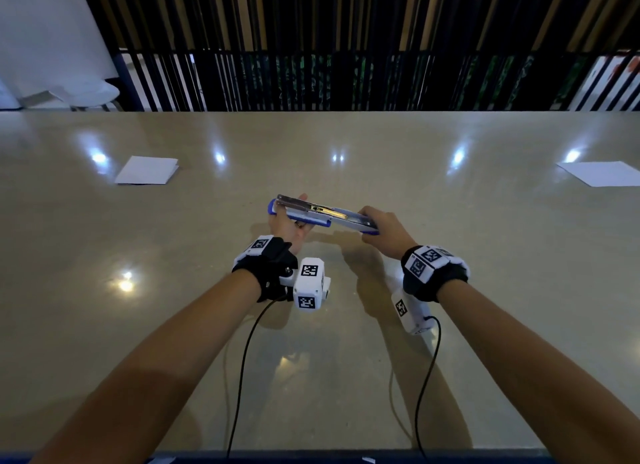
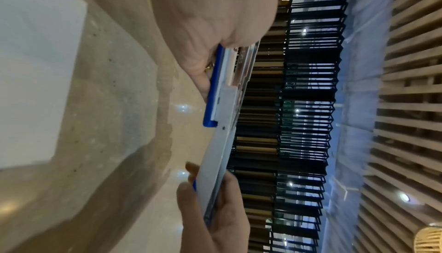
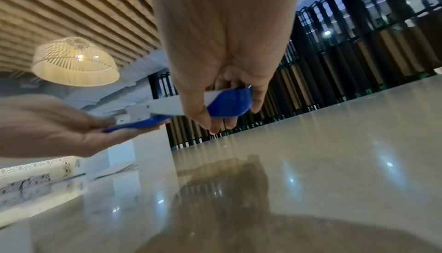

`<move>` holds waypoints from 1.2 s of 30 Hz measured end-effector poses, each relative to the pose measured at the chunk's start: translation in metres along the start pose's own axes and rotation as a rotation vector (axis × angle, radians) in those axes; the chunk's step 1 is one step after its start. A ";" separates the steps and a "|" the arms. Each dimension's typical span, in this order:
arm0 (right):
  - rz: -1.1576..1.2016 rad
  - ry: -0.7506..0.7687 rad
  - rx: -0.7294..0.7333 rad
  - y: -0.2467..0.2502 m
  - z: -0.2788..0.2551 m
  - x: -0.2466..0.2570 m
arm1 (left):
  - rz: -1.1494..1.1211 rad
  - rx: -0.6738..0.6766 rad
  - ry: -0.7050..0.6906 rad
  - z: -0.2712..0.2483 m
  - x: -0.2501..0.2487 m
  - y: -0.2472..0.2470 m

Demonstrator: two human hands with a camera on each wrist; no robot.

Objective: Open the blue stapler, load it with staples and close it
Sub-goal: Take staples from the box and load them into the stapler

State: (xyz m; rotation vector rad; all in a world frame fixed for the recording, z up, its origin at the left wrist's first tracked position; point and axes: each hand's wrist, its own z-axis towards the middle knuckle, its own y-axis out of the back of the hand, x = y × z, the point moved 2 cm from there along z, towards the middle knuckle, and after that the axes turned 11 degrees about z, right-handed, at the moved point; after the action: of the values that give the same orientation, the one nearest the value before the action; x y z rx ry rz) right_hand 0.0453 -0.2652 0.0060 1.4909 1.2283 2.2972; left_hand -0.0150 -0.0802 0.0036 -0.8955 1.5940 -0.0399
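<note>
The blue stapler [image 1: 325, 216] is swung open almost flat and held above the beige table [image 1: 311, 359], with its metal channel facing up. My left hand [image 1: 291, 217] holds the stapler's left half from below, palm up, thumb against its near side. My right hand [image 1: 372, 221] pinches the blue right end between thumb and fingers. In the left wrist view the stapler [image 2: 224, 109] runs from my left hand [image 2: 215, 30] down to my right hand [image 2: 215, 210]. From the right wrist, my right hand [image 3: 222, 49] clasps the stapler's [image 3: 227, 104] blue tip. Whether staples lie in the channel I cannot tell.
A folded white paper [image 1: 147, 170] lies at the far left of the table and a white sheet [image 1: 602, 173] at the far right. Black cables [image 1: 242, 377] trail from both wrists to the near edge. A dark slatted screen [image 1: 346, 48] stands behind the table.
</note>
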 end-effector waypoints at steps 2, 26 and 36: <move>-0.106 -0.013 0.055 -0.008 0.003 0.005 | -0.016 0.028 0.014 0.002 0.005 -0.006; -0.309 -0.107 0.176 0.010 0.019 -0.047 | 1.134 0.143 0.050 0.020 0.003 0.031; -0.214 -0.237 0.141 0.008 0.026 -0.048 | 1.973 0.967 0.152 -0.012 -0.004 0.026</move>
State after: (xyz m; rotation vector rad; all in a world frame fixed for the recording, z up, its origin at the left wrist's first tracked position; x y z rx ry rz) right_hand 0.0922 -0.2805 -0.0173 1.5379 1.4256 1.8741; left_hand -0.0384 -0.0654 -0.0030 1.5590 1.6531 0.4694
